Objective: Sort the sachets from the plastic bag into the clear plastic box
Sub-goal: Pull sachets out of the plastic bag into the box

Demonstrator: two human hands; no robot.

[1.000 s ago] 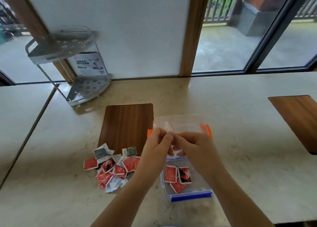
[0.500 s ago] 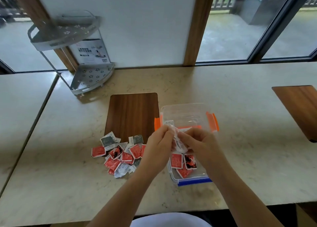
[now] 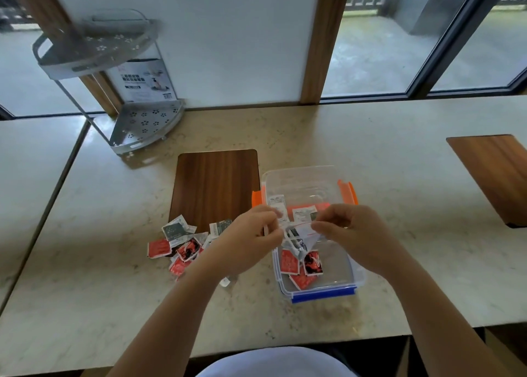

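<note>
- I take this for a home dining nook: a pale stone-look counter (image 3: 370,137).
- Glass doors (image 3: 399,48) at one o'clock face a balcony.
- A metal corner shelf rack (image 3: 114,91) at eleven o'clock.

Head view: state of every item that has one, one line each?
Clear plastic box: open, lid off, a few red sachets inside.
Orange latches: flipped out, unfastened.
Blue latch: unfastened, at near edge.
Clear plastic bag: held above the box, between both hands.
Left hand: pinching the bag.
Right hand: pinching the bag.
Loose sachet pile: scattered on the counter, left of the box.
Grey two-tier corner rack: upright, shelves bare.
</note>
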